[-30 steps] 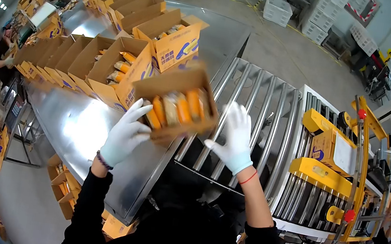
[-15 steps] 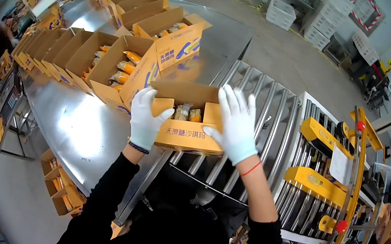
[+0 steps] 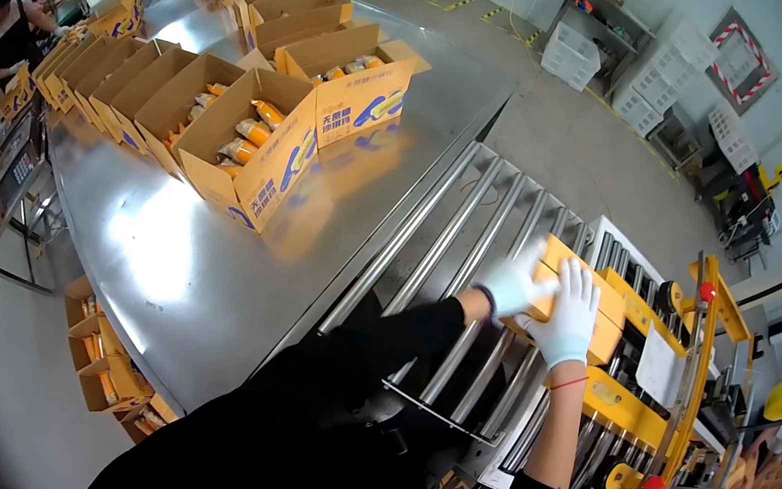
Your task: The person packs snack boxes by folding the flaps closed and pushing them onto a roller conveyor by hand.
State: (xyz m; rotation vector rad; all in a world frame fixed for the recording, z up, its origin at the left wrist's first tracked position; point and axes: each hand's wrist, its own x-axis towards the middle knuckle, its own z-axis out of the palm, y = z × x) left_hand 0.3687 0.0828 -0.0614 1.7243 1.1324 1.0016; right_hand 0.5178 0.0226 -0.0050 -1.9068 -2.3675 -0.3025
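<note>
A yellow cardboard box [image 3: 607,322] with its top flaps folded down sits where the roller conveyor [image 3: 460,220] meets the yellow-railed machine [image 3: 625,406]. My right hand [image 3: 570,317], in a white glove, lies flat on the box's top with its fingers stretched out. My left hand [image 3: 512,285], also gloved, is at the box's left end; motion smears its fingers, so their shape is unclear. The box's contents are hidden under the flaps.
Open yellow boxes [image 3: 249,147] of wrapped snacks stand in rows on the metal table [image 3: 313,223]. More boxes [image 3: 107,354] are down at the lower left. A co-worker [image 3: 13,36] stands at the far left. White crates [image 3: 571,54] are at the back.
Both hands have moved right, and the box has gone from the table's edge across the rollers to the machine. Its top, open before, is now folded over. My view has shifted slightly.
</note>
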